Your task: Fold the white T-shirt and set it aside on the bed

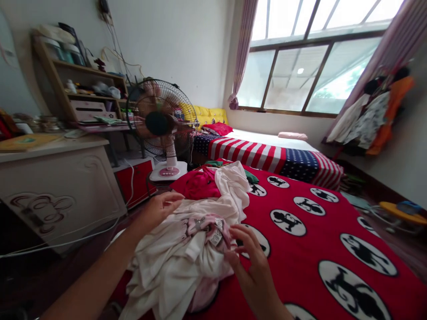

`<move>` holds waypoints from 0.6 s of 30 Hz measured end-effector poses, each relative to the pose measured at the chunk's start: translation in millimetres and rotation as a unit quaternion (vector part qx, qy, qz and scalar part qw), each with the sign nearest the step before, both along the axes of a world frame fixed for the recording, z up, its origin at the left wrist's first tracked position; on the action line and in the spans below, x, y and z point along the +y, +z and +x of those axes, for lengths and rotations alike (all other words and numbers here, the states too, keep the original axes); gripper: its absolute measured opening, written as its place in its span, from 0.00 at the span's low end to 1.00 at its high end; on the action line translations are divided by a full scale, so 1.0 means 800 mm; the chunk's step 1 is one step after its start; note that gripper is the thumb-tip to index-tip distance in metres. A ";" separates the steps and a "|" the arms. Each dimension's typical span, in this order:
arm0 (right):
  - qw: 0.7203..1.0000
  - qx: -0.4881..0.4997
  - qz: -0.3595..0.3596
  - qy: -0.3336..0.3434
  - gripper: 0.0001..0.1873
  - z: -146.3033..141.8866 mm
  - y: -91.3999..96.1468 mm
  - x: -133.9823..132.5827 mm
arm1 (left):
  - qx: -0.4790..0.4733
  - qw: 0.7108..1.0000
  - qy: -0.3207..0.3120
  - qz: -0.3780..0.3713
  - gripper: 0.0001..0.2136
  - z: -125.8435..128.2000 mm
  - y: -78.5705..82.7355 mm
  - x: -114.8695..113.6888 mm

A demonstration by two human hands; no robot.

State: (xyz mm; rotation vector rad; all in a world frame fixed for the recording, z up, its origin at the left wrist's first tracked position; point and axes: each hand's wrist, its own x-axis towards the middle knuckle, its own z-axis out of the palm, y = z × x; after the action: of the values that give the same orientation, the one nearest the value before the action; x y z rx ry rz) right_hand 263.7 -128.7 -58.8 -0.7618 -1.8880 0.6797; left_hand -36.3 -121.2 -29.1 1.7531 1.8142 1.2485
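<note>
A heap of white and pale pink clothes (187,253) lies at the near left corner of a bed with a red blanket (300,249) printed with round black-and-white figures. My left hand (160,208) rests on the far left side of the heap, fingers stretched toward the white cloth. My right hand (251,258) is at the heap's right side, fingers curled beside a small pink garment with labels (213,229). A red garment (198,184) and a green one (250,177) lie behind the heap.
A running standing fan (162,122) stands just beyond the bed corner. A white cabinet (56,182) and wooden shelves (83,89) are at left. A second bed with a stars-and-stripes cover (267,153) lies under the window. Clothes hang at right (373,115).
</note>
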 end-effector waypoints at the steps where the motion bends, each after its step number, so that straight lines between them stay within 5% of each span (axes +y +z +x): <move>1: 1.000 -0.007 0.008 -0.008 0.18 -0.006 0.003 0.000 | 0.006 1.000 -0.009 -0.019 0.18 0.001 0.000 -0.019; 6: 0.994 -0.086 -0.073 -0.017 0.31 -0.035 -0.002 -0.012 | 0.036 0.995 -0.004 -0.091 0.20 0.013 -0.028 -0.100; 11: 0.971 -0.173 -0.130 0.099 0.03 -0.039 0.013 -0.033 | -0.002 0.988 -0.070 -0.139 0.08 0.027 -0.039 -0.149; 14: 0.965 -0.054 -0.184 0.181 0.09 -0.030 0.028 -0.031 | 0.015 0.996 -0.053 -0.074 0.08 0.033 -0.026 -0.161; 18: 0.869 0.073 -0.388 0.297 0.21 -0.021 0.028 -0.032 | 0.001 0.991 0.104 0.087 0.08 0.046 -0.007 -0.160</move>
State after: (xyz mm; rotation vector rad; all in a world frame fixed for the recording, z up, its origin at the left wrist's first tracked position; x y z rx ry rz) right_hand 246.7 -154.0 -36.6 -0.5561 -1.6778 1.9068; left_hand 0.3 -249.3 -34.9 1.6850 1.9836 1.5274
